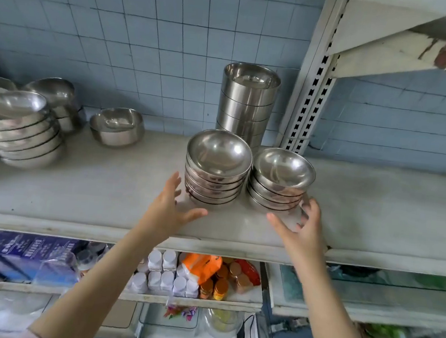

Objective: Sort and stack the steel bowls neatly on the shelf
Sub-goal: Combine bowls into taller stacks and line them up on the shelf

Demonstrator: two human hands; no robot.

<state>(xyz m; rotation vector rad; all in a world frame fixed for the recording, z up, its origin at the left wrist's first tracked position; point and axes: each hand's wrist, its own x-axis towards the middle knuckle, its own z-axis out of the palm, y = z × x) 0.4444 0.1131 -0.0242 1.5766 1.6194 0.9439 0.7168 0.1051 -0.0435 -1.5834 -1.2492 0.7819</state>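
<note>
Hands are both open, fingers spread, holding nothing. The left hand (170, 207) has the left stack (218, 168) at its 1 o'clock. The right hand (303, 227) has the right stack (280, 182) at its 11 o'clock, very close. Both stacks sit side by side on the shelf (91, 197), with a tall stack (247, 103) at 12 o'clock. A quick, crooked push could tip the slippery bowls over.

Left hand (170, 208) by taller stack (215, 180), right hand (304, 227) by shorter stack (277, 187)
</note>
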